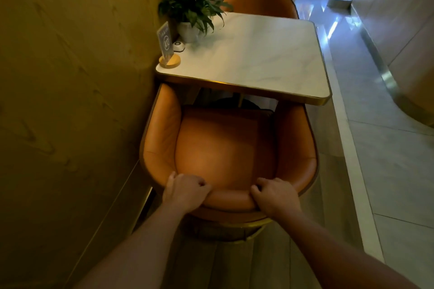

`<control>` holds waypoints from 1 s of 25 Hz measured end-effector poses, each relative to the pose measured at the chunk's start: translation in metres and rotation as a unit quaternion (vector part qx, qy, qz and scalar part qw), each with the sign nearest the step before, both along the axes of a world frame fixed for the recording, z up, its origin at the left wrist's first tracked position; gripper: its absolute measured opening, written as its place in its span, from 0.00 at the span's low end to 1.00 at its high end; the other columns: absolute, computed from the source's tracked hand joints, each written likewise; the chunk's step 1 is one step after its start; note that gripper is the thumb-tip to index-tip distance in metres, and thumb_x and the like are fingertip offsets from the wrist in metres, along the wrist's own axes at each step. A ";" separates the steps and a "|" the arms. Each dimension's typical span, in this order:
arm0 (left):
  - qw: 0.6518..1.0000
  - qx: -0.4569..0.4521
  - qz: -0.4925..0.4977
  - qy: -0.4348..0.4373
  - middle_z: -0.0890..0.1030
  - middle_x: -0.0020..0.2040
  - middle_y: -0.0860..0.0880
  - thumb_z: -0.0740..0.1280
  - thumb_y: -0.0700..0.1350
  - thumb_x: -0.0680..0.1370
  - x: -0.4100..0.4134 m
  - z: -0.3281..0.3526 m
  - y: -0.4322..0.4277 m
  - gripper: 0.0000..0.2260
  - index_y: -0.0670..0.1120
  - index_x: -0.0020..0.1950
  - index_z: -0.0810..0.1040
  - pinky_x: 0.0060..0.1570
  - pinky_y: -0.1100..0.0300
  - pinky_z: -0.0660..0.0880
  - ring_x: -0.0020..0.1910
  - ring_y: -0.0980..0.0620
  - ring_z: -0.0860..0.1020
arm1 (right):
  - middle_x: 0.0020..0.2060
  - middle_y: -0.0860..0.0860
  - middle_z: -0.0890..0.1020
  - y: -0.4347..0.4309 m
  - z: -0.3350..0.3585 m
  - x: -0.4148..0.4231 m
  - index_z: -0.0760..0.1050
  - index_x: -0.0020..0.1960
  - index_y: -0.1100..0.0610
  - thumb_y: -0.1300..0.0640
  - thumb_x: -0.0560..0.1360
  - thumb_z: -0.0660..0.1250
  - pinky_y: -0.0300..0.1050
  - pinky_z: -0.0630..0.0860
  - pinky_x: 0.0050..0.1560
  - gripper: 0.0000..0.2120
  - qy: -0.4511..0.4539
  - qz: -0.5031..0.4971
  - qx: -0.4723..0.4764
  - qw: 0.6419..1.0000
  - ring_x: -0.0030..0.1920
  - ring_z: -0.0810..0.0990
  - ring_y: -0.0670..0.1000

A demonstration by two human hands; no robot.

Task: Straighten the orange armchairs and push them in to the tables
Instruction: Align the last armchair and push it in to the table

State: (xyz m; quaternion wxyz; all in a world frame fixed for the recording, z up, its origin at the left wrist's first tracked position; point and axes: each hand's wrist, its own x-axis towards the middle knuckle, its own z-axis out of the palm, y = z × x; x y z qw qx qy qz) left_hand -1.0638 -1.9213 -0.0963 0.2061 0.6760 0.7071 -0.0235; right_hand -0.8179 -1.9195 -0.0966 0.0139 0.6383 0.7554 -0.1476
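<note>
The left hand [185, 191] and right hand [274, 195] both grip the back rim of the near orange armchair [225, 148], fingers [199, 182] curled over its padded edge. Ahead of the fingers, the armrest tips reach the gold near edge of the marble bench [258, 58]. The wall [70, 77] runs close on the fingers' left, and open tiled floor [387, 159] lies to their right. A second orange armchair [260, 1] stands at the bench's far edge.

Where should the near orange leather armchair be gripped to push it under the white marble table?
The armchair's rolled backrest rim, from behind: the shell opens toward the table, and the padded rim gives fingers a lip. The left hand and right hand grip it there, either side of centre.
</note>
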 end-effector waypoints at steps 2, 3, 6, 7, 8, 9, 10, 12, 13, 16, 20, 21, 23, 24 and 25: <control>1.000 0.011 0.012 0.000 0.82 0.55 0.54 0.55 0.64 0.80 0.002 0.000 0.002 0.21 0.56 0.59 0.82 0.75 0.48 0.55 0.59 0.52 0.75 | 0.42 0.50 0.80 -0.002 0.001 -0.004 0.78 0.48 0.49 0.43 0.82 0.51 0.48 0.74 0.47 0.19 -0.012 -0.021 -0.001 1.000 0.44 0.77 0.52; 1.000 0.014 0.009 0.006 0.82 0.54 0.54 0.55 0.64 0.80 0.003 -0.002 0.001 0.21 0.56 0.58 0.82 0.75 0.48 0.55 0.58 0.52 0.75 | 0.42 0.50 0.81 -0.002 0.002 -0.002 0.78 0.48 0.49 0.43 0.82 0.52 0.48 0.74 0.47 0.18 -0.009 -0.038 0.004 0.999 0.45 0.77 0.52; 0.998 0.064 0.021 -0.002 0.81 0.49 0.55 0.56 0.63 0.80 0.002 -0.005 -0.002 0.19 0.56 0.52 0.83 0.74 0.50 0.58 0.54 0.54 0.75 | 0.40 0.48 0.81 -0.003 0.002 -0.003 0.81 0.47 0.49 0.42 0.81 0.54 0.47 0.76 0.46 0.19 0.001 -0.070 0.021 0.997 0.43 0.77 0.49; 0.996 0.089 0.028 -0.011 0.81 0.47 0.55 0.58 0.61 0.79 0.002 -0.004 0.000 0.17 0.55 0.49 0.83 0.71 0.52 0.61 0.51 0.55 0.75 | 0.40 0.48 0.81 -0.003 0.000 -0.005 0.81 0.46 0.49 0.42 0.81 0.55 0.47 0.76 0.46 0.19 0.002 -0.077 0.025 0.997 0.43 0.77 0.49; 0.993 0.109 0.035 -0.016 0.79 0.45 0.56 0.59 0.61 0.79 0.002 -0.004 0.001 0.16 0.54 0.48 0.83 0.68 0.54 0.65 0.48 0.55 0.74 | 0.40 0.48 0.80 -0.002 0.000 -0.007 0.82 0.46 0.49 0.42 0.81 0.55 0.46 0.76 0.46 0.20 0.004 -0.083 0.027 0.996 0.43 0.77 0.48; 0.992 0.118 0.039 -0.017 0.78 0.43 0.56 0.60 0.60 0.79 0.002 -0.003 0.001 0.15 0.54 0.46 0.82 0.63 0.56 0.67 0.46 0.56 0.72 | 0.40 0.48 0.80 -0.001 0.000 -0.007 0.81 0.45 0.49 0.41 0.81 0.55 0.46 0.76 0.46 0.20 0.007 -0.089 0.026 0.996 0.42 0.77 0.48; 0.992 0.116 0.039 -0.016 0.76 0.42 0.57 0.60 0.60 0.79 0.000 -0.003 0.002 0.14 0.54 0.45 0.81 0.59 0.57 0.68 0.45 0.56 0.71 | 0.39 0.47 0.80 0.001 0.000 -0.008 0.81 0.44 0.49 0.41 0.80 0.55 0.47 0.76 0.46 0.20 0.011 -0.094 0.025 0.995 0.42 0.76 0.48; 0.994 0.105 0.035 -0.025 0.74 0.41 0.57 0.60 0.61 0.79 -0.008 -0.002 0.005 0.14 0.55 0.45 0.80 0.54 0.57 0.68 0.44 0.56 0.70 | 0.36 0.47 0.78 0.002 0.001 -0.015 0.78 0.40 0.51 0.42 0.79 0.54 0.48 0.76 0.45 0.20 0.025 -0.094 0.020 0.995 0.40 0.76 0.48; 0.993 0.107 0.035 -0.033 0.75 0.42 0.57 0.60 0.61 0.78 -0.013 -0.002 0.011 0.14 0.55 0.45 0.80 0.53 0.57 0.69 0.45 0.56 0.71 | 0.34 0.47 0.77 0.003 0.004 -0.022 0.77 0.38 0.51 0.43 0.79 0.55 0.48 0.76 0.44 0.20 0.029 -0.094 0.026 0.995 0.39 0.76 0.49; 0.994 0.098 0.032 -0.031 0.78 0.44 0.57 0.61 0.61 0.79 -0.030 -0.004 0.031 0.13 0.56 0.48 0.81 0.52 0.57 0.72 0.46 0.57 0.74 | 0.29 0.49 0.74 0.012 0.005 -0.044 0.72 0.32 0.52 0.46 0.79 0.56 0.48 0.70 0.39 0.19 0.030 -0.095 0.039 0.994 0.33 0.74 0.50; 0.994 0.100 0.030 -0.024 0.78 0.44 0.58 0.62 0.61 0.79 -0.047 -0.006 0.044 0.12 0.56 0.47 0.81 0.47 0.58 0.70 0.46 0.58 0.74 | 0.28 0.49 0.72 0.022 0.000 -0.058 0.67 0.31 0.51 0.47 0.78 0.53 0.48 0.63 0.38 0.19 0.012 -0.089 0.032 0.995 0.30 0.69 0.49; 0.994 0.103 0.031 -0.025 0.78 0.44 0.58 0.61 0.61 0.78 -0.050 -0.006 0.047 0.13 0.56 0.46 0.81 0.46 0.58 0.70 0.45 0.58 0.74 | 0.29 0.49 0.73 0.023 0.000 -0.061 0.68 0.32 0.51 0.46 0.78 0.52 0.47 0.63 0.38 0.19 0.012 -0.092 0.034 0.995 0.30 0.68 0.48; 0.993 0.108 0.031 -0.026 0.78 0.44 0.58 0.61 0.61 0.78 -0.054 -0.004 0.051 0.13 0.56 0.46 0.81 0.46 0.59 0.70 0.45 0.58 0.74 | 0.29 0.49 0.73 0.025 0.003 -0.067 0.69 0.32 0.52 0.47 0.79 0.54 0.47 0.63 0.39 0.19 0.022 -0.104 0.039 0.994 0.31 0.69 0.47; 0.993 0.110 0.028 -0.026 0.78 0.44 0.58 0.61 0.61 0.78 -0.056 -0.003 0.053 0.13 0.56 0.47 0.81 0.45 0.59 0.70 0.45 0.58 0.74 | 0.28 0.49 0.72 0.027 0.004 -0.069 0.69 0.32 0.51 0.47 0.79 0.55 0.47 0.64 0.39 0.19 0.029 -0.109 0.038 0.993 0.31 0.69 0.47; 0.993 0.111 0.025 -0.029 0.78 0.44 0.58 0.61 0.61 0.78 -0.059 -0.003 0.054 0.13 0.56 0.47 0.82 0.45 0.59 0.69 0.45 0.58 0.73 | 0.28 0.48 0.72 0.027 0.005 -0.072 0.69 0.32 0.51 0.47 0.79 0.55 0.47 0.64 0.39 0.19 0.031 -0.113 0.040 0.992 0.32 0.70 0.46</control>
